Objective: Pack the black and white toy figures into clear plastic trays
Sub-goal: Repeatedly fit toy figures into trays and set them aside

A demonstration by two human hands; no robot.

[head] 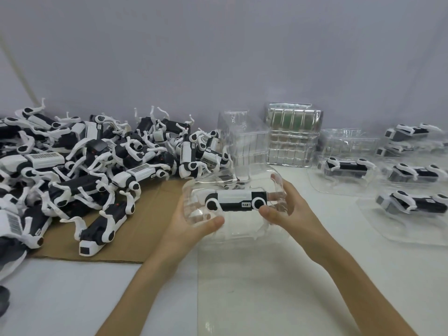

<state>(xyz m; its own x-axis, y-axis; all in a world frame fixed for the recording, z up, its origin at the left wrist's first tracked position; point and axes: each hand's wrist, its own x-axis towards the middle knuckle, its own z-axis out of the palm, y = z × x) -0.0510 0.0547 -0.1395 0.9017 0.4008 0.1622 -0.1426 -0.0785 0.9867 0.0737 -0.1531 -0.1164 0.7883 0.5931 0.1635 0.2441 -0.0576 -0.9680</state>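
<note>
Your left hand (pixel 191 226) and right hand (pixel 288 212) each grasp one end of a clear moulded plastic tray (pixel 242 230) over the middle of the white bench (pixel 266 287), thumbs on its near side and fingers curled behind. One black and white toy figure (pixel 236 200) lies lengthwise in that tray between your hands. A heap of loose black and white figures (pixel 97 161) sits on brown cardboard (pixel 135 238) toward the left edge, stacked empty clear trays (pixel 293 141) stand along the far edge, and filled trays (pixel 346 170) lie toward the right edge.

Left of the clear tray (pixel 242 230) with its black-and-white toy (pixel 236 201), more black-and-white toys (pixel 97 161), some barcode-striped, lie on brown cardboard (pixel 145 229).
</note>
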